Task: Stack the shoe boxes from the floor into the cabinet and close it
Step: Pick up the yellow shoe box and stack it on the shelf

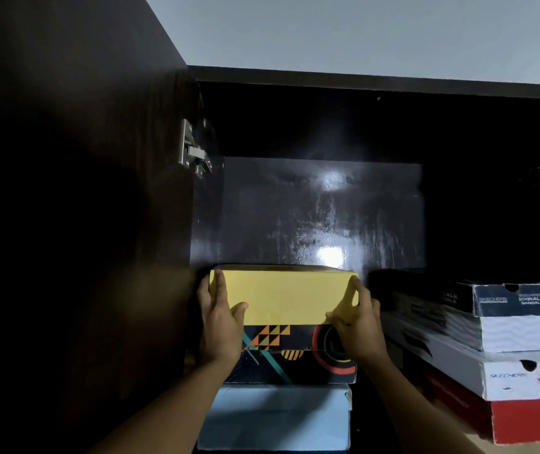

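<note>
Yellow box (281,298) gripped by left hand (220,326), right hand (357,326); white box (504,386) reads SKECHERS.

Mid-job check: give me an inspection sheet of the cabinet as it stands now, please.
Surface: shelf hidden under boxes; glossy dark cabinet back panel shows glare.
Job's things: yellow cardboard shoe box tops the left stack, above a black patterned box face (same box or separate, cannot tell) and a light blue box. Right stack, top down: navy-and-white box, white box, red box.
Clutter: nothing seen.
Hands: left hand and right hand grip the yellow box's ends, thumbs on its front.
Cables: nothing seen.
Surroundings: dark cabinet door open at left on a metal hinge; pale grey ceiling above.
</note>
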### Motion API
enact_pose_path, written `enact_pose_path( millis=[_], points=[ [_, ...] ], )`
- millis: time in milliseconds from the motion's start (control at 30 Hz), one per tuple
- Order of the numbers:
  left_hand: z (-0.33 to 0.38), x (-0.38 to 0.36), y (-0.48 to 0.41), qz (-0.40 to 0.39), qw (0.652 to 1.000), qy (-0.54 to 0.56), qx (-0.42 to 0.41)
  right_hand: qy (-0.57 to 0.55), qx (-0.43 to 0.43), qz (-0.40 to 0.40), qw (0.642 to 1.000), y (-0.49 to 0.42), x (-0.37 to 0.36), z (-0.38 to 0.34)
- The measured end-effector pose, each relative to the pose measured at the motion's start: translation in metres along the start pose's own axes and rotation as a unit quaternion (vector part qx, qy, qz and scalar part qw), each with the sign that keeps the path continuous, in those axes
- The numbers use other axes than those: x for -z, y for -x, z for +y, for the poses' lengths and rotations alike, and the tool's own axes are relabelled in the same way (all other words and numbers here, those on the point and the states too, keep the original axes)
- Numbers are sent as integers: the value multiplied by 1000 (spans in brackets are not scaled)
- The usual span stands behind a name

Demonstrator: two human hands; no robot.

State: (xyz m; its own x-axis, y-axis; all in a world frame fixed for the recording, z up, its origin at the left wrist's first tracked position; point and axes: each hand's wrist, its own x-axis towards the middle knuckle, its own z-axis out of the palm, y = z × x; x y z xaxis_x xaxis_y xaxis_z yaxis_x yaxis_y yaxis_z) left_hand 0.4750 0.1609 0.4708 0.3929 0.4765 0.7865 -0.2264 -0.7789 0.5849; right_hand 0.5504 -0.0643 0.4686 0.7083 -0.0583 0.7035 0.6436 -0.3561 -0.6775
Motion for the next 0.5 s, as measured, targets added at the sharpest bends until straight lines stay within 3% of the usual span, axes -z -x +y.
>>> enact_pose_path(
  millis=[500],
  points=[
    [-9,-1,9,-60,974,-216,-19,93,27,-25,995,9,-10,8]
  ],
)
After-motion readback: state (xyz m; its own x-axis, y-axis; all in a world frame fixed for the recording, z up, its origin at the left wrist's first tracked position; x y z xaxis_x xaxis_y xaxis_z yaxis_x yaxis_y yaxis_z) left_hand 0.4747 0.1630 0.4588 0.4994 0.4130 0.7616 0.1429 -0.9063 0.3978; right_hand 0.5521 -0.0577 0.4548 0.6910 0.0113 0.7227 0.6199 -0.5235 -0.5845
